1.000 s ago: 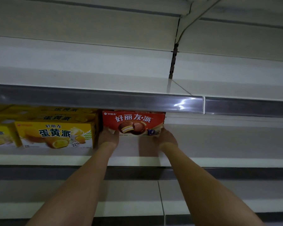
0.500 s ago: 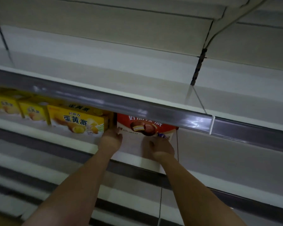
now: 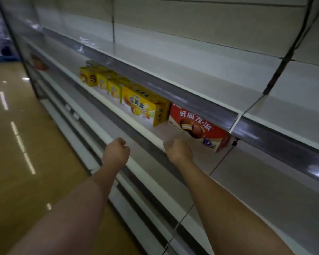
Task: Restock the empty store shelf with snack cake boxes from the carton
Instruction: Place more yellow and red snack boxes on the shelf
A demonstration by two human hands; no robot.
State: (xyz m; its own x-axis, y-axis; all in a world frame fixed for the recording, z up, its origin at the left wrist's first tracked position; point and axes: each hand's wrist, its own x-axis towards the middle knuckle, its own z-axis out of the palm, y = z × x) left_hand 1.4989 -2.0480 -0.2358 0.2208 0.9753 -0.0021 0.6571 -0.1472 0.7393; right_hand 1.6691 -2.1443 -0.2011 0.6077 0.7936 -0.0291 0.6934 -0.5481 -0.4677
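Note:
A red snack cake box [image 3: 197, 126] stands on the white shelf [image 3: 131, 118], its printed front facing out, right beside a yellow snack cake box [image 3: 142, 105]. Both hands are off the red box. My left hand [image 3: 116, 153] hovers in front of the lower shelf edge with fingers curled and nothing in it. My right hand [image 3: 179, 151] is just below and left of the red box, at the shelf's front lip, also curled and holding nothing. The carton is not in view.
Several more yellow boxes [image 3: 101, 81] line the shelf to the left. A grey price rail [image 3: 173, 92] overhangs the boxes. Bare shelf boards run above, below and to the right. The shiny aisle floor [image 3: 17, 144] lies at left.
Both hands have let go of the red box and drawn back toward me. The view has swung left and down, showing the row of boxes and the aisle floor.

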